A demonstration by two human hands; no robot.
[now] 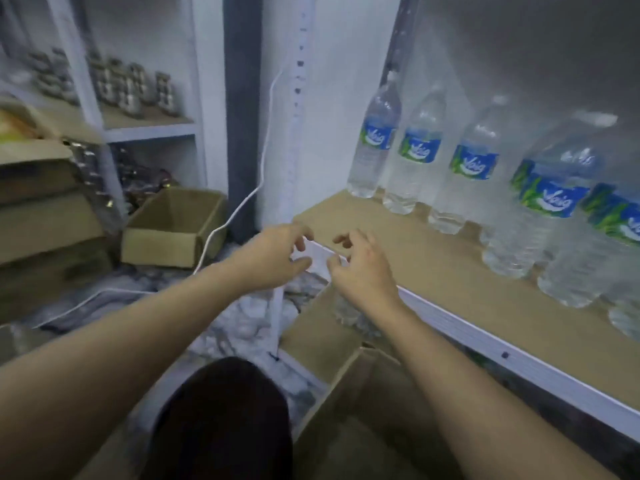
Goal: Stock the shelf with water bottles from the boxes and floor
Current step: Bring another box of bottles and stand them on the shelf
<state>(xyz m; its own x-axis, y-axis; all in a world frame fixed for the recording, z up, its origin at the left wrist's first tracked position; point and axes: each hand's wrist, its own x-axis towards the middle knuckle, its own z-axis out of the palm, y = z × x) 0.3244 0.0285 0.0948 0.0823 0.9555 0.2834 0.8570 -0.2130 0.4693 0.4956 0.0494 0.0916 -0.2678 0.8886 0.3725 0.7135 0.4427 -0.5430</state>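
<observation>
Your water bottles (419, 147) stand upright at two o'clock, caps up, in a row along the shelf (433, 271). Your left hand (273, 258) and right hand (360, 268) hover by its front corner, fingers loosely curled, holding nothing. An open box (363, 393) sits at six o'clock.

White cable (264, 157), blurred jars (133, 90) on far rack (152, 132)

Dim, motion-blurred, wide-angle edge distortion.
</observation>
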